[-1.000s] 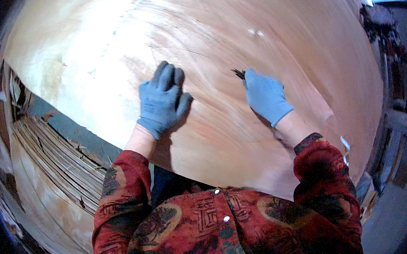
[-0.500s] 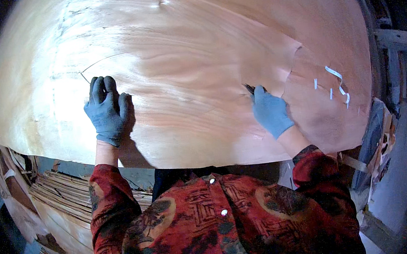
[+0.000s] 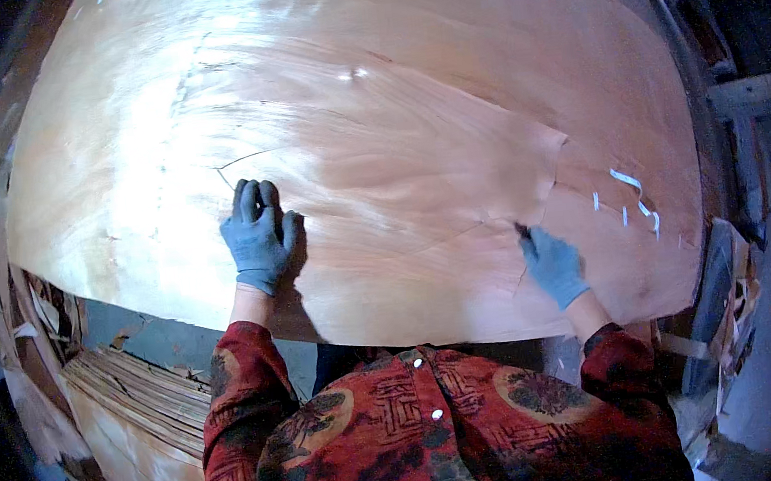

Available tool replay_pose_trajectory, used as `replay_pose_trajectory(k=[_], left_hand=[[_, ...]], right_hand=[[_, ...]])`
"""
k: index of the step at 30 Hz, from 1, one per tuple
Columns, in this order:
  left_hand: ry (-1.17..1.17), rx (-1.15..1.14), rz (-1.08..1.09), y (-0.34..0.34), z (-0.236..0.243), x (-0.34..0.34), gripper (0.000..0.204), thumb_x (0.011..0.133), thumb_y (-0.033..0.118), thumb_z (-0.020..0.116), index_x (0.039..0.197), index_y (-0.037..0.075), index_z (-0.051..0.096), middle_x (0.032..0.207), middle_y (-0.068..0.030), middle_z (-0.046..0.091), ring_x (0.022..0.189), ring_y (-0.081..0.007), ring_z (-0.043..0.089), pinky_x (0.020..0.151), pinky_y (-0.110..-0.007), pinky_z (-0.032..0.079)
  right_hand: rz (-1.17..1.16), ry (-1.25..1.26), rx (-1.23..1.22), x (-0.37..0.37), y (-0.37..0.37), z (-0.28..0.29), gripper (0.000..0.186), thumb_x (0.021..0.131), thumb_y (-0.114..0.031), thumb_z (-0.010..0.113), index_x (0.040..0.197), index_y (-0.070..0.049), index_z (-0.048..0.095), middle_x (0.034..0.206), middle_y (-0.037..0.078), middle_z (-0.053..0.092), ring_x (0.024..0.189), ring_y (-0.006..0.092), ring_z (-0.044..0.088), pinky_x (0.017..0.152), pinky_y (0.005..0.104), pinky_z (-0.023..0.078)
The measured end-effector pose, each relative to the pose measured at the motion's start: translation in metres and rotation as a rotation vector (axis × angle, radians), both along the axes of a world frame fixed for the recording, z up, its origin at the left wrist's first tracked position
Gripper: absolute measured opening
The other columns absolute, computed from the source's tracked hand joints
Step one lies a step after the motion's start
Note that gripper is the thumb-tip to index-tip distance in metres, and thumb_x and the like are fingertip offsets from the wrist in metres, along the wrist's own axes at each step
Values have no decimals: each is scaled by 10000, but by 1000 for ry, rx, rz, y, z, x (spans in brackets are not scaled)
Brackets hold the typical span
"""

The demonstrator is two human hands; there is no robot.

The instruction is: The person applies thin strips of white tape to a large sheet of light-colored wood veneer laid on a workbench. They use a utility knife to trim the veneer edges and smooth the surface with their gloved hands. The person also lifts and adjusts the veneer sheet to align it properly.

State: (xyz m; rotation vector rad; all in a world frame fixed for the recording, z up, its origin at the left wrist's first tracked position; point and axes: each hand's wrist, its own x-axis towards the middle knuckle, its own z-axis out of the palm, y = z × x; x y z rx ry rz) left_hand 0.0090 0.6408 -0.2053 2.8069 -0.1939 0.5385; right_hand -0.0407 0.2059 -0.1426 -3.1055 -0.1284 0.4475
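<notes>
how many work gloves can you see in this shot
2. One blue-grey work glove is on the left hand, over the wood veneer sheet; the other is on the right hand, holding a small dark item. No others show.

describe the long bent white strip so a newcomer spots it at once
Find the big wooden sheet before the person. On its right part, beyond and right of the gloved right hand, lies the long white strip. It is wavy, while the two short strips to its left are straight.

A stack of thin sheets (image 3: 134, 394) lay at lower left near grey floor (image 3: 156, 334); ragged scraps (image 3: 740, 283) showed at right.
</notes>
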Motion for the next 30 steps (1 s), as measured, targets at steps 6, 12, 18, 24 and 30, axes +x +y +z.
replay_pose_trajectory(k=[6,12,18,24,30], left_hand=[[-7,-79,-43,2,4,4,472,708,244,612,1113,10,545,1180,-195,485,1136,-376,479,717,-475,407],[19,-65,-12,6,20,-7,474,714,261,611,1114,17,536,1144,-184,495,1137,-361,468,687,-472,406],[0,-101,-44,13,10,-11,449,746,300,597,1085,14,524,1091,-161,495,1147,-351,449,692,-445,426],[-27,-25,9,12,-8,-11,417,760,353,565,1022,30,596,1068,-177,529,1020,-337,489,725,-446,406],[169,55,155,1,-6,14,403,835,425,491,855,61,664,944,-165,624,963,-321,553,830,-495,406]], right_hand=[[154,-509,261,176,43,-21,429,826,-350,609,1160,-86,554,1110,198,587,998,373,573,802,449,478],[83,-404,188,211,74,-27,413,808,-324,627,1130,-72,563,1091,188,600,961,355,597,773,456,475],[221,-664,234,151,79,42,196,794,-256,663,878,-97,584,800,109,629,651,325,611,537,430,456],[197,-942,118,34,103,147,156,812,-224,665,883,-95,615,759,113,629,620,305,607,528,370,452],[-351,-854,97,-83,65,185,316,883,-261,596,1097,-29,602,979,193,649,837,304,636,722,351,479]])
